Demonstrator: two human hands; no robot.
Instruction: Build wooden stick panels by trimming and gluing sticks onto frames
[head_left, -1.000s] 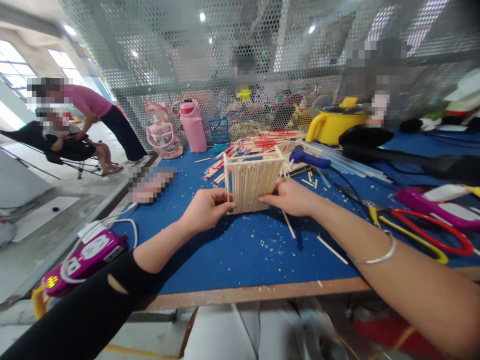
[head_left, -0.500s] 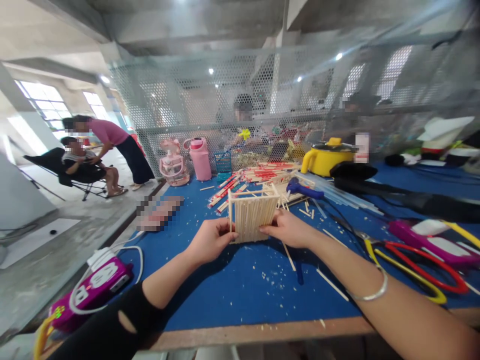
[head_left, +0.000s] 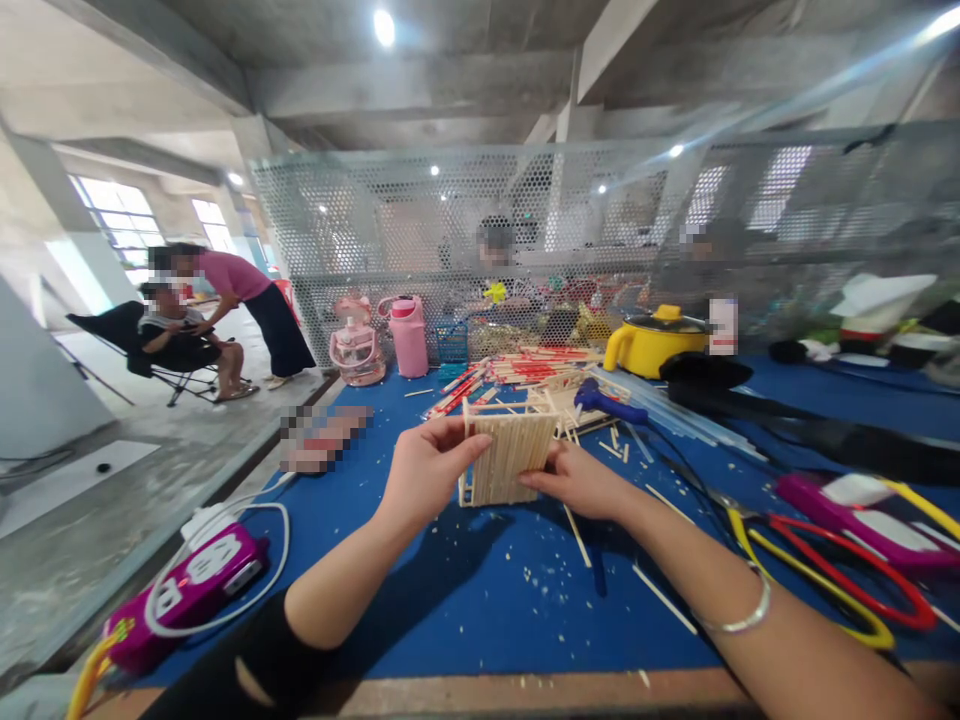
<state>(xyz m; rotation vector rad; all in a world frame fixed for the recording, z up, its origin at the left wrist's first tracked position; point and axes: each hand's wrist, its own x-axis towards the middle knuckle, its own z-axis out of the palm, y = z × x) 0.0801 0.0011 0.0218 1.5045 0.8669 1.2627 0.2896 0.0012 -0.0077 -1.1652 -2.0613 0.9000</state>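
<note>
A small box-like frame of wooden sticks [head_left: 504,462] stands just above the blue tabletop, its slatted side facing me. My left hand [head_left: 431,465] grips its left edge, with the thumb over the upper left of the slats. On the lower right side, my right hand [head_left: 574,478] pinches the frame between thumb and fingers; some fingertips are hidden behind it. Beyond it lies a blue hot glue gun [head_left: 611,400], close to my right hand. Loose wooden sticks [head_left: 577,538] lie near and below the frame.
Paper-wrapped chopsticks [head_left: 529,368] are heaped behind the frame. A yellow pot [head_left: 656,345], clear glue sticks [head_left: 679,400] and red-and-yellow-handled scissors [head_left: 832,565] lie rightward. Pink bottles [head_left: 409,338] stand by the mesh screen [head_left: 375,220]. A purple power strip [head_left: 187,590] sits left. Two people are beyond the table.
My left hand has moved up along the left edge, its thumb now on the slats. The frame has turned slightly. My view has tilted upward a little.
</note>
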